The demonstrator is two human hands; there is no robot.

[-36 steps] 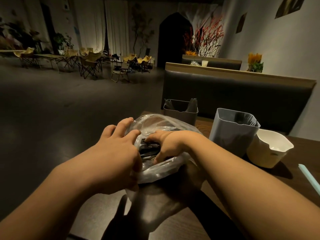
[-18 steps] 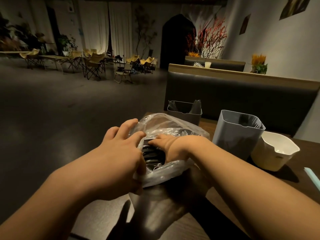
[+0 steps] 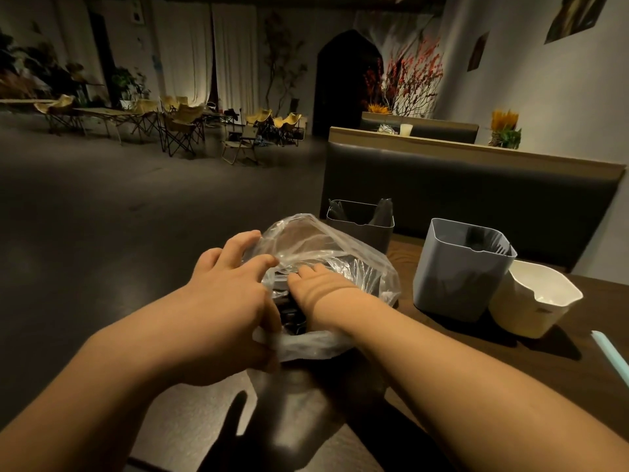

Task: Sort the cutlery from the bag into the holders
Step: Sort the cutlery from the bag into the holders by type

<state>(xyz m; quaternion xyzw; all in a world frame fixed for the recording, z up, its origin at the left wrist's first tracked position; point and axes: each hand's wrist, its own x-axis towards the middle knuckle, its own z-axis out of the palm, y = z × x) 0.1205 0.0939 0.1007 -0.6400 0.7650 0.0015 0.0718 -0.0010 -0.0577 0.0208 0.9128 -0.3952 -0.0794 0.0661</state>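
Observation:
A clear plastic bag (image 3: 326,247) lies on the dark wooden table (image 3: 510,376), its mouth towards me. Dark cutlery (image 3: 289,313) shows inside it. My left hand (image 3: 228,287) holds the bag's left side, with the thumb pinching the near rim and the fingers over the top edge. My right hand (image 3: 316,284) reaches into the bag's mouth, its fingers hidden among the cutlery and plastic. Three holders stand behind and to the right: a dark grey one (image 3: 360,229) with dark items in it, a light grey one (image 3: 456,277) and a white one (image 3: 531,301).
A padded bench back (image 3: 476,195) runs behind the table. A pale blue strip (image 3: 612,356) lies at the right edge. The table's left edge drops to open floor (image 3: 102,233), with folding chairs far off.
My right hand has pushed deeper into the bag, so its fingers are now covered. My left hand keeps hold of the bag's rim. The bag's top has lifted a little.

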